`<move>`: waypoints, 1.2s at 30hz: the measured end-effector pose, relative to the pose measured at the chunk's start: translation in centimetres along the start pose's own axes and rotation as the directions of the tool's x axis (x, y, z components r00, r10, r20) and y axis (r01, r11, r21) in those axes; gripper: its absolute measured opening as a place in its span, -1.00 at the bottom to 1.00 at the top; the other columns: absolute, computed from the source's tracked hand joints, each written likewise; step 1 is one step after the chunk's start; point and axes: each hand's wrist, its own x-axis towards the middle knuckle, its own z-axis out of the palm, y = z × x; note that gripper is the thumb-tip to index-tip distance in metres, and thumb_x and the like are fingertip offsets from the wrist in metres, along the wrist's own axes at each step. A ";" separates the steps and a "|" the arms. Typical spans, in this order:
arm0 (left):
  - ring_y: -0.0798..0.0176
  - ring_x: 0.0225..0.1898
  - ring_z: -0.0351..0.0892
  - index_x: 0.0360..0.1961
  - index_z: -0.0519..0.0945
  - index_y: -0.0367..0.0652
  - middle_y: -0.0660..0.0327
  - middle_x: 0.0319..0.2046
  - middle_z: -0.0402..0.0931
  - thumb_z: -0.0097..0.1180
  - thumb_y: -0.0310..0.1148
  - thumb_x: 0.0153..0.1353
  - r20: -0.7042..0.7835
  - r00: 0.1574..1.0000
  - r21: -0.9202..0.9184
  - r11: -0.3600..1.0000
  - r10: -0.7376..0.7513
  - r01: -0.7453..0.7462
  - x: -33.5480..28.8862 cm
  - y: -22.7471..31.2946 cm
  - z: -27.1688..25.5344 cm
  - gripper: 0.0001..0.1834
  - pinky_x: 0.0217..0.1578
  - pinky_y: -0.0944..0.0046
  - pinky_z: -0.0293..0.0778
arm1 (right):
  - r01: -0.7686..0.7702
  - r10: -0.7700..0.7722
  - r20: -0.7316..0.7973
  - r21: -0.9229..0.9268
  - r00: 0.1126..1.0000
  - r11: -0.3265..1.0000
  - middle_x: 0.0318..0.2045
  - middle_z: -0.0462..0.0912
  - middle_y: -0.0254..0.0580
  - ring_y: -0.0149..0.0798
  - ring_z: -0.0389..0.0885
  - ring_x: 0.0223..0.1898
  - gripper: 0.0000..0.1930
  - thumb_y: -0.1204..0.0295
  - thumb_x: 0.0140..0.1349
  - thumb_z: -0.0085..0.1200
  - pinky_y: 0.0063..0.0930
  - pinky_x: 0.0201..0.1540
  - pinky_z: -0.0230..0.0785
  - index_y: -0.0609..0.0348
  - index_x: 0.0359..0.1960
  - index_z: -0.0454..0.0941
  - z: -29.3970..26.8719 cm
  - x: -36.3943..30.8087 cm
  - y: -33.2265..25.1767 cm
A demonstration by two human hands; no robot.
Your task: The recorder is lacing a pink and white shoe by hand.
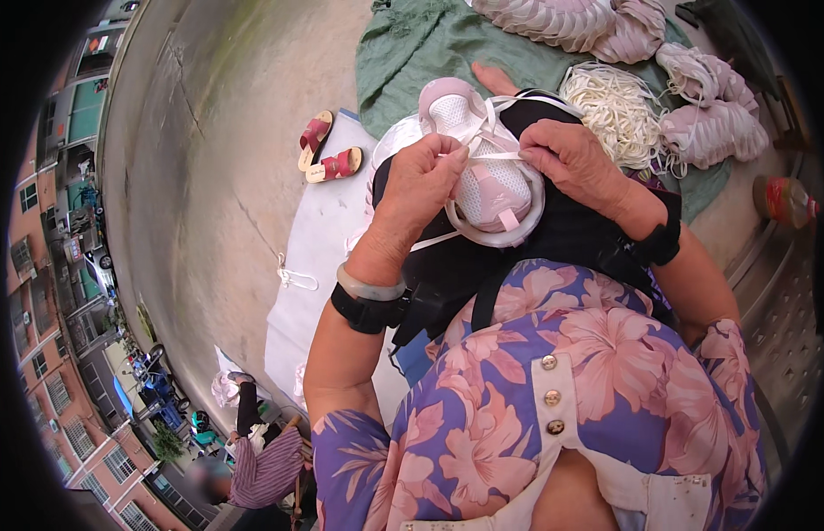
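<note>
A white and pink mesh shoe upper (pixel 493 196) lies across my black-covered lap, its heel and toe parts pink. White shoelace (pixel 493 157) runs over its middle. With thumb and fingers pinched together, my left hand (pixel 423 177) grips the lace at the upper's left side. On the other side, my right hand (pixel 578 161) is closed in a pinch on the same lace, which stretches between the two hands. Beyond my right hand sits a tangled pile of cream-white shoelaces (pixel 612 115).
Bundles of pink-white shoe uppers (pixel 715 134) lie at the far right, partly on a green cloth (pixel 399 62). Red sandals (pixel 337 165) and a loose lace (pixel 294 279) rest on a pale sheet (pixel 319 234). A bottle (pixel 785 201) stands right. Another person (pixel 263 469) sits lower left.
</note>
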 end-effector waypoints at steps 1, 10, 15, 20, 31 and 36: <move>0.60 -0.61 0.31 -0.39 0.49 -0.23 0.38 -0.61 0.42 0.07 -0.40 0.18 0.001 1.000 0.004 1.000 -0.002 0.002 0.1 -0.2 -0.2 -0.89 -0.66 0.57 0.15 | -0.002 0.002 -0.003 0.003 1.000 1.000 -0.53 0.48 -0.17 -0.23 0.47 -0.47 -0.95 0.54 0.10 0.02 -0.44 -0.38 0.32 0.24 -0.40 0.48 0.0 0.0 0.1; 0.56 -0.52 0.36 -0.40 0.58 -0.25 0.38 -0.55 0.47 0.11 -0.32 0.17 0.239 0.971 0.104 0.994 0.010 -0.036 -0.5 0.9 0.2 -0.81 -0.49 0.53 0.29 | -0.014 0.018 0.047 -0.094 0.999 0.995 -0.56 0.44 -0.16 -0.15 0.43 -0.49 -0.91 0.47 0.11 0.05 -0.39 -0.43 0.27 0.24 -0.44 0.48 -0.3 -0.4 0.3; 0.50 -0.42 0.38 -0.42 0.58 -0.30 0.33 -0.46 0.49 0.11 -0.41 0.09 0.105 0.981 -0.124 0.980 0.166 -0.153 -1.2 2.3 0.6 -0.86 -0.35 0.48 0.30 | -0.020 0.020 0.046 -0.019 0.999 1.000 -0.59 0.41 -0.18 -0.19 0.40 -0.53 -0.88 0.45 0.11 0.07 -0.41 -0.46 0.24 0.25 -0.48 0.46 -0.5 -0.4 -0.2; 0.42 -0.33 0.39 -0.30 0.56 -0.33 0.22 -0.32 0.50 0.08 -0.36 0.05 -0.125 0.971 -0.313 0.921 0.203 -0.233 -1.0 -1.0 -2.1 -0.75 -0.22 0.42 0.28 | -0.061 0.060 0.026 0.057 0.998 0.997 -0.61 0.39 -0.17 -0.20 0.39 -0.55 -0.86 0.45 0.11 0.09 -0.41 -0.48 0.23 0.26 -0.50 0.45 -0.5 -1.1 0.0; 0.46 -0.41 0.35 -0.33 0.57 -0.22 0.26 -0.37 0.52 -0.03 0.06 0.19 -0.311 0.950 -0.227 0.970 0.014 -0.088 -0.5 -2.8 -0.3 -0.51 -0.30 0.40 0.18 | 0.155 -0.190 -0.068 -0.352 0.979 0.923 -0.64 0.37 -0.16 -0.08 0.41 -0.60 -0.89 0.52 0.04 0.12 -0.31 -0.58 0.19 0.23 -0.53 0.43 -7.1 -3.8 -3.0; 0.51 -0.36 0.36 -0.25 0.56 -0.21 0.34 -0.36 0.52 -0.01 -0.02 0.22 -0.357 0.930 -0.091 0.988 0.083 -0.123 -0.1 -3.0 1.4 -0.58 -0.24 0.46 0.20 | 0.099 -0.187 -0.138 -0.483 0.973 0.870 -0.62 0.38 -0.15 -0.18 0.32 -0.64 -0.94 0.59 0.10 0.08 -0.40 -0.59 0.16 0.31 -0.45 0.46 -11.2 -7.2 -3.6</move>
